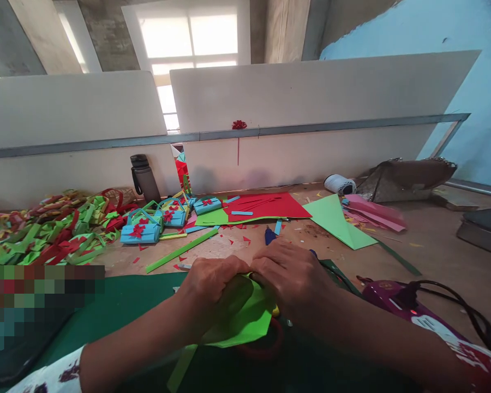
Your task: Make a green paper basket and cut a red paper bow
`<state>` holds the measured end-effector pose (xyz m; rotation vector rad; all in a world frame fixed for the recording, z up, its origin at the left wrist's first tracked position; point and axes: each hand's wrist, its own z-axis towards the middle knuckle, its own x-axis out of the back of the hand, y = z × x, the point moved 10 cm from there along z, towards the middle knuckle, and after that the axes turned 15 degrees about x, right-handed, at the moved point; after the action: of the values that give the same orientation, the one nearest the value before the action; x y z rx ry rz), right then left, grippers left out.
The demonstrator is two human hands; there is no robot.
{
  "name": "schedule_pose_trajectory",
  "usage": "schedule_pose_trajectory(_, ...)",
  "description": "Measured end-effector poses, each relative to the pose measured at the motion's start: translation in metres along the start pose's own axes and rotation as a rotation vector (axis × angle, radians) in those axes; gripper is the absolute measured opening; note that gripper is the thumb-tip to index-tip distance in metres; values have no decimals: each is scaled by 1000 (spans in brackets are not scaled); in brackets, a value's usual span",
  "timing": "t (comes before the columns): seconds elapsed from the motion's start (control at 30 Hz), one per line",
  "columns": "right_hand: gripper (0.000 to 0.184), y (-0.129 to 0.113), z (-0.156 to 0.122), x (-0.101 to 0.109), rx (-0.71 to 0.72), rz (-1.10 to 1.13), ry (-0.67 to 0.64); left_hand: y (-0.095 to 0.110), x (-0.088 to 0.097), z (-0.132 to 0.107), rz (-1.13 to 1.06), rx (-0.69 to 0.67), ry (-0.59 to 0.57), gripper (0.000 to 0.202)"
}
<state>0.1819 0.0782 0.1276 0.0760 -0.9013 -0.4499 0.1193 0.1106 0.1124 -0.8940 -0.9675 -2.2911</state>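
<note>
My left hand [213, 289] and my right hand [290, 278] meet at the near middle of the table, both closed on a folded piece of bright green paper [247, 322]. The paper lies over a dark green sheet [118, 305]. Yellow-handled scissors [275, 312] peek out from under my right hand. A long green paper strip [182, 251] lies just beyond my left hand.
Small blue paper baskets with red bows [141, 229] stand behind, beside a heap of green and red paper loops [53, 226]. Red [265, 206], green [337, 221] and pink [372, 214] sheets lie further back. A glue gun [396, 300] with cable lies right. A dark bottle [144, 177] stands by the partition.
</note>
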Motion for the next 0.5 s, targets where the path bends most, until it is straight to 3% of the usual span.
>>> schedule_pose_trajectory(0.23,17,-3,1,-1,42,-16,0,0,0,-1,-19,-31,8,25)
schedule_pose_trajectory(0.5,20,3,-4,-3,-85,-44,5,-3,2,1,-109,-2,-24,23)
